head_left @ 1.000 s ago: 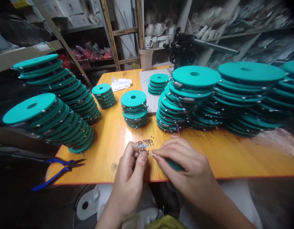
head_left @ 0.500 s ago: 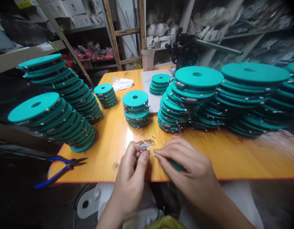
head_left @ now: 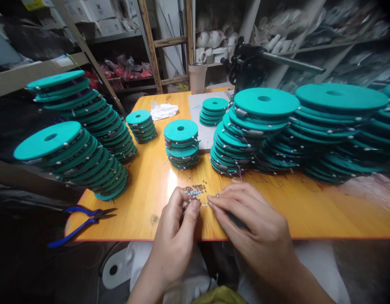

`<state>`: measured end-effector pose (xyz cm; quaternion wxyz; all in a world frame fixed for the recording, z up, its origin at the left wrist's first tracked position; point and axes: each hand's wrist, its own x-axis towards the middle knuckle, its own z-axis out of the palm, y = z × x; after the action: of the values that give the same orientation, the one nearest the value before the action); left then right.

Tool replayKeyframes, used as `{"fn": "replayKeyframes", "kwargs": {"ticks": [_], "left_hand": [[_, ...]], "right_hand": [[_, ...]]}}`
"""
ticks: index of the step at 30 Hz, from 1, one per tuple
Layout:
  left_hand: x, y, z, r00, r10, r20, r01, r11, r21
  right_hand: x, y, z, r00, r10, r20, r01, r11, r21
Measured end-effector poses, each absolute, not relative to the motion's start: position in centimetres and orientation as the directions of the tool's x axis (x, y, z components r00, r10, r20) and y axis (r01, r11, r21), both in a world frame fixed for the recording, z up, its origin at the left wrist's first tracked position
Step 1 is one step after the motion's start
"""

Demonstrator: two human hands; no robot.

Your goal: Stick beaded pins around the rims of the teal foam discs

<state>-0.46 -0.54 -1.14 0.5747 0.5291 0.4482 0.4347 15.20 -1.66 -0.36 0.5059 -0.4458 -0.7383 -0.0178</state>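
Note:
My left hand (head_left: 177, 223) is closed, thumb pressed against the curled fingers, pinching a thin pale strand (head_left: 205, 205). That strand crosses the short gap to my right hand (head_left: 253, 223), where thumb and forefinger pinch its other end. Under the right palm a dark green rounded edge (head_left: 237, 219) shows, mostly covered by the hand. Just beyond the left fingertips lies a small heap of beads (head_left: 195, 192), light blue ones nearer and dark brown ones behind. Whatever else the left fingers enclose is hidden.
Stacked green spools (head_left: 180, 131) with white-headed pins stand around the table (head_left: 134, 219), with tall stacks left and right. Blue-handled pliers (head_left: 87, 221) lie at the front left edge. Farther back are a crumpled tissue (head_left: 164, 110), a cup (head_left: 197, 78) and a black machine (head_left: 248, 63).
My right fingertips have drawn slightly to the right, away from the left hand, and more of the pale strand shows between them. The view has shifted a little.

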Motion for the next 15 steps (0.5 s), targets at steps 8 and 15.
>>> {"fn": "replayKeyframes", "kwargs": {"ticks": [8,15], "left_hand": [[-0.59,-0.62,-1.30,0.241,0.971,-0.005,0.178,-0.039,0.983],[-0.28,-0.74,-1.34,0.111,0.989,0.101,0.139,-0.116,0.983]], "right_hand": [[15.42,-1.76,-0.56,-0.075,0.676,0.733,0.543,0.644,-0.539],[15.69,-2.16,-0.78,-0.068,0.757,0.650,0.576,0.561,-0.594]]}}
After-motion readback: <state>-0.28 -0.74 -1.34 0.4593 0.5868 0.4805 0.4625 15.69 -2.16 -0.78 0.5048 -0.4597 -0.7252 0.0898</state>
